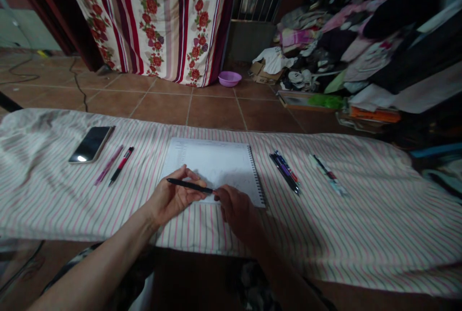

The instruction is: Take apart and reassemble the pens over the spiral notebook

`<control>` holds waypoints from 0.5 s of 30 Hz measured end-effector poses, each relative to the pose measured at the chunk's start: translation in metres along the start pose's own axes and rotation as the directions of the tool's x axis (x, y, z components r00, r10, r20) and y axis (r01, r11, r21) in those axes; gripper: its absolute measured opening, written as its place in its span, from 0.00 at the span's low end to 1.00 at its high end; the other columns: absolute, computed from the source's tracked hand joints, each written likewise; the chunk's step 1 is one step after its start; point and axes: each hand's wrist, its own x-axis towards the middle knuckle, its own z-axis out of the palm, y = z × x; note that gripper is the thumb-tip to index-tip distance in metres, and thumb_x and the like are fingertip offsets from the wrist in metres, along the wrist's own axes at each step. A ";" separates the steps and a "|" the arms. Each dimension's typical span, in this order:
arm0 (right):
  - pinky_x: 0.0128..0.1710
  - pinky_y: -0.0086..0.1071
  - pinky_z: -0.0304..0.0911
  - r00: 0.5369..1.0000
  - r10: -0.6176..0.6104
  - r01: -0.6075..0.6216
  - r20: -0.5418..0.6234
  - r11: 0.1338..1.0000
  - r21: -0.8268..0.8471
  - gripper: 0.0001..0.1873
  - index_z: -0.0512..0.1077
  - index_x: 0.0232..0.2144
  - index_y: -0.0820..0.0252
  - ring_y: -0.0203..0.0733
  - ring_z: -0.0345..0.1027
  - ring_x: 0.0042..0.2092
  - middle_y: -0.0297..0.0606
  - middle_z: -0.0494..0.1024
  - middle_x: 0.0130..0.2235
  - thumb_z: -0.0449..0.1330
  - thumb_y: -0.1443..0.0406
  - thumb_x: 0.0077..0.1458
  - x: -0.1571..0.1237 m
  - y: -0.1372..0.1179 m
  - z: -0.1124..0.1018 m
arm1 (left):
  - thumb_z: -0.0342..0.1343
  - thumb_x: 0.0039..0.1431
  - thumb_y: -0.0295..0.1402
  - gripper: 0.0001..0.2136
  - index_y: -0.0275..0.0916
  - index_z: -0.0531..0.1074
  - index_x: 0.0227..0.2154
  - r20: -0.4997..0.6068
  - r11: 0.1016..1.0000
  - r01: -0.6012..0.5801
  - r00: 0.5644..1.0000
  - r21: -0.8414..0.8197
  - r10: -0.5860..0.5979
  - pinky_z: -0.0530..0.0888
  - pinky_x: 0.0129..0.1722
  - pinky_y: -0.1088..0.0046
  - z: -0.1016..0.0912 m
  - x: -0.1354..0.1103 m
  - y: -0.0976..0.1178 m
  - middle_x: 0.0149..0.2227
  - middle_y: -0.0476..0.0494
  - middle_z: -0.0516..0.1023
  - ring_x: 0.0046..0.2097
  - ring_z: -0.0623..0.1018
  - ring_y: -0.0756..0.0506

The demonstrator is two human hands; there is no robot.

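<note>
A thin black pen (pixel 189 186) lies level between both my hands, just above the near edge of a white spiral notebook (pixel 216 166). My left hand (pixel 171 200) has its fingers curled round the pen's left half. My right hand (pixel 236 210) pinches the pen's right end. The notebook rests on a striped cloth (pixel 361 224) that covers the table.
A dark phone (pixel 91 144) and two pens (pixel 114 165) lie to the left on the cloth. More pens (pixel 285 171) and a marker (pixel 328 176) lie to the right. Beyond the table are a tiled floor, a floral curtain (pixel 162 17), a purple bowl (pixel 230 78) and piled clothes (pixel 353 36).
</note>
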 end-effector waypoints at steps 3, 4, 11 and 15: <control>0.34 0.30 0.61 0.982 -0.186 0.179 -0.012 0.960 -0.215 0.12 0.73 0.34 0.54 0.38 0.69 0.36 0.40 0.78 0.38 0.50 0.62 0.60 -0.011 0.004 0.003 | 0.62 0.48 0.30 0.06 0.34 0.73 0.28 0.064 0.995 0.070 0.995 0.066 -0.074 0.75 0.34 0.75 -0.014 -0.011 -0.002 0.30 0.40 0.78 0.31 0.78 0.48; 0.34 0.30 0.61 0.978 -0.207 0.207 0.025 0.950 -0.236 0.12 0.73 0.34 0.53 0.38 0.69 0.37 0.39 0.78 0.37 0.50 0.63 0.60 -0.013 0.005 0.003 | 0.64 0.46 0.29 0.07 0.35 0.74 0.29 0.071 0.991 0.088 0.993 0.102 -0.095 0.75 0.35 0.75 -0.018 -0.014 -0.003 0.31 0.41 0.78 0.32 0.78 0.48; 0.32 0.33 0.60 0.952 -0.244 0.276 0.184 0.945 -0.174 0.13 0.73 0.34 0.53 0.39 0.67 0.33 0.37 0.77 0.32 0.49 0.60 0.61 -0.014 0.001 -0.003 | 0.67 0.40 0.30 0.17 0.39 0.76 0.38 0.141 0.929 0.173 0.963 0.328 -0.229 0.73 0.31 0.74 -0.031 -0.025 -0.006 0.38 0.39 0.78 0.30 0.77 0.48; 0.28 0.32 0.57 0.891 -0.307 0.386 0.334 0.900 -0.202 0.16 0.71 0.32 0.54 0.38 0.66 0.29 0.37 0.74 0.28 0.45 0.60 0.62 -0.016 -0.007 -0.007 | 0.66 0.41 0.32 0.13 0.36 0.79 0.33 0.122 0.850 0.270 0.926 0.452 -0.358 0.73 0.36 0.71 -0.032 -0.035 -0.004 0.34 0.36 0.79 0.33 0.78 0.46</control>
